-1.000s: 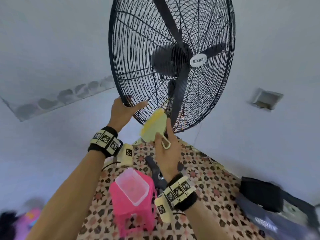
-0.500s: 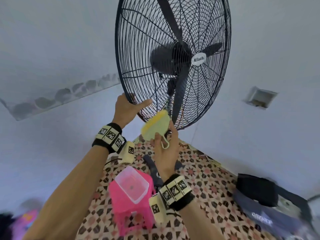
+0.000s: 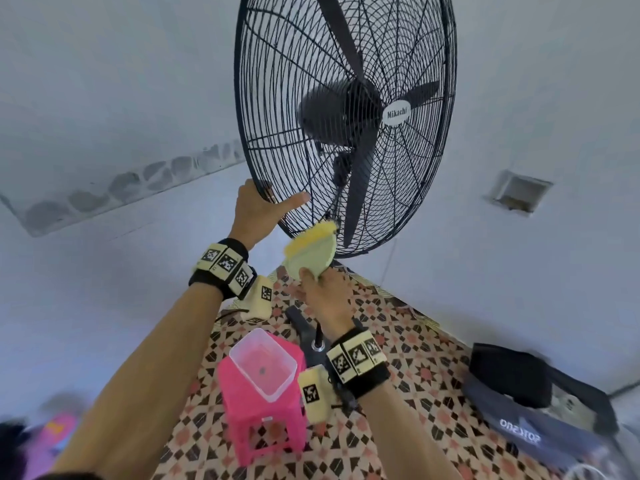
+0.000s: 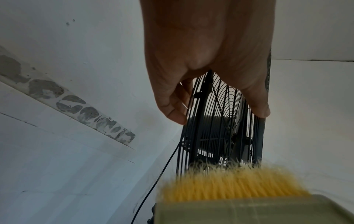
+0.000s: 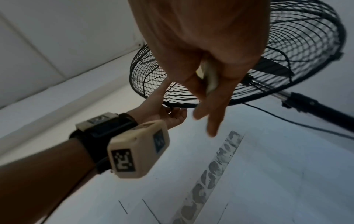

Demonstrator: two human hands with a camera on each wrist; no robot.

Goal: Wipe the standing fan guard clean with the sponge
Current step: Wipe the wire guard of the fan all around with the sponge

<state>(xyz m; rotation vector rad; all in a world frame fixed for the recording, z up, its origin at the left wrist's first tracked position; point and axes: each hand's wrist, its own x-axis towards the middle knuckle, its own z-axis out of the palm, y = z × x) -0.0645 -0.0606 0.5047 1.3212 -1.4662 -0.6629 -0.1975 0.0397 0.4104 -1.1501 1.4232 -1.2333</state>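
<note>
Your left hand (image 3: 254, 211) grips the fan guard (image 3: 277, 98) rim; your right hand (image 3: 323, 294) pinches the sponge (image 3: 311, 247) against the guard's lower edge

This looks like a plain room in a home. The floor (image 3: 408, 368) is covered in star-patterned tiles or vinyl in brown, pink and cream. A small pink plastic stool (image 3: 266, 427) stands on it, carrying a clear plastic tub (image 3: 263, 365). The walls (image 3: 104, 98) are bare and whitish, with a rough grey patched strip (image 3: 114, 188). A large black standing fan (image 3: 346, 112) and a dark bag (image 3: 540, 410) sit nearby.
</note>
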